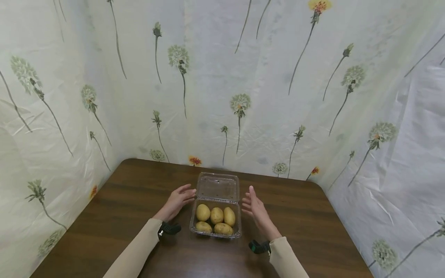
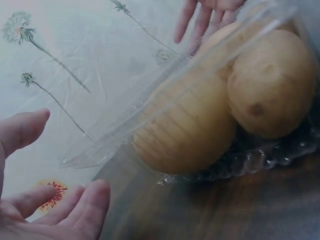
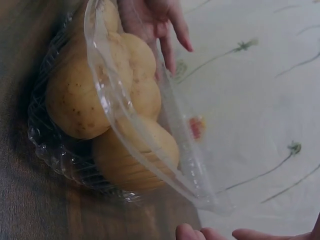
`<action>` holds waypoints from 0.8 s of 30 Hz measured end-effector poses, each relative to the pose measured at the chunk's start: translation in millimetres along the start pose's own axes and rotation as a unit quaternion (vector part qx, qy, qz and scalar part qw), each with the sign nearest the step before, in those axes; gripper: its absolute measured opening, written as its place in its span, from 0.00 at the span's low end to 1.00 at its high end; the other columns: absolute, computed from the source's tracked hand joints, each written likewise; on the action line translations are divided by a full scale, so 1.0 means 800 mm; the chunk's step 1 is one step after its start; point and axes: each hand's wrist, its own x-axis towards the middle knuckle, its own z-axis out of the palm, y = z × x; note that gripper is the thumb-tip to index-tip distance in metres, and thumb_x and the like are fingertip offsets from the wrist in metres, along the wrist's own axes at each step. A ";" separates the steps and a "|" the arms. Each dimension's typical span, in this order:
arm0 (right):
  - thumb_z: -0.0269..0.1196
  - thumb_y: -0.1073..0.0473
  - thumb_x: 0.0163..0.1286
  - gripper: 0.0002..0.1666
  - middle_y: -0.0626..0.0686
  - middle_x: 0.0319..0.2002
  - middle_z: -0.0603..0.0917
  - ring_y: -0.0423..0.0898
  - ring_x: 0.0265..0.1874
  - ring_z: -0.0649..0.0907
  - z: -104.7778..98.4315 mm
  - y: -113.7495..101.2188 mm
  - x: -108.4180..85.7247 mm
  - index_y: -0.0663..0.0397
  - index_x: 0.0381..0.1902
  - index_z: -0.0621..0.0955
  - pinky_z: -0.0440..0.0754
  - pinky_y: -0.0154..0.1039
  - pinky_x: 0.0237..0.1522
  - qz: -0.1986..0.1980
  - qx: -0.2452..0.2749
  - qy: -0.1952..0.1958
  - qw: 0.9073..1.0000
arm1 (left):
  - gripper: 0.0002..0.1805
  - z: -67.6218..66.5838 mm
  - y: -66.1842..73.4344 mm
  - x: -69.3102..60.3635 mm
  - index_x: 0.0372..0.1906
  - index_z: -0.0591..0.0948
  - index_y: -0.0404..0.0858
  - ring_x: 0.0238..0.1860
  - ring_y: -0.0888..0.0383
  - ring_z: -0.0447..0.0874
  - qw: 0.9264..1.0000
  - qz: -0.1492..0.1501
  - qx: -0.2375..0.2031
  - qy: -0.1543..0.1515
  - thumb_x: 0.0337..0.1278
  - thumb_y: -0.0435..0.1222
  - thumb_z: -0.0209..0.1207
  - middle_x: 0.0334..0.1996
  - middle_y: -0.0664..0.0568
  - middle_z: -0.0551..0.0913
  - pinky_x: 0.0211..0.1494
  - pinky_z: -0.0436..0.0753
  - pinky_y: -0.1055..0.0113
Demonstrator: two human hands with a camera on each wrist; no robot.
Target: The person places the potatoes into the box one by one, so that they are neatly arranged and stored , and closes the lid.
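Observation:
A clear plastic clamshell box stands on the table with its lid tipped back toward the wall. Several yellow potatoes lie inside its base; the wrist views show potatoes through the transparent side. Beside the box's left edge is my left hand, fingers extended near the hinge; whether the fingertips touch the plastic I cannot tell. To the right of the box my right hand is held apart from it, thumb up and fingers loosely extended. Neither hand holds anything.
The dark wooden table has rounded far corners. A pale curtain with a dandelion print hangs behind it and along both sides. Dark bands sit on both wrists, by cream sleeves.

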 end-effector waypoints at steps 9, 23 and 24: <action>0.28 0.20 0.66 0.62 0.72 0.70 0.58 0.67 0.70 0.61 0.001 0.013 0.015 0.69 0.74 0.49 0.65 0.59 0.67 0.019 0.027 -0.066 0.997 | 0.39 0.005 -0.001 0.009 0.73 0.53 0.29 0.64 0.40 0.71 0.999 -0.030 -0.008 -0.027 0.68 0.43 0.56 0.66 0.32 0.65 0.66 0.73 0.53; 0.27 0.17 0.63 0.65 0.70 0.67 0.66 0.65 0.66 0.68 0.004 0.008 0.025 0.70 0.70 0.61 0.70 0.56 0.64 0.021 0.042 -0.039 0.998 | 0.32 0.008 0.006 0.015 0.68 0.66 0.31 0.52 0.54 0.80 0.998 -0.025 -0.033 -0.042 0.70 0.49 0.51 0.62 0.36 0.71 0.60 0.78 0.58; 0.27 0.17 0.63 0.64 0.70 0.67 0.66 0.65 0.66 0.68 0.004 0.008 0.024 0.70 0.70 0.61 0.70 0.56 0.64 0.020 0.042 -0.042 0.998 | 0.33 0.008 0.006 0.015 0.68 0.66 0.32 0.53 0.53 0.80 0.998 -0.024 -0.030 -0.045 0.70 0.50 0.51 0.63 0.36 0.71 0.61 0.78 0.57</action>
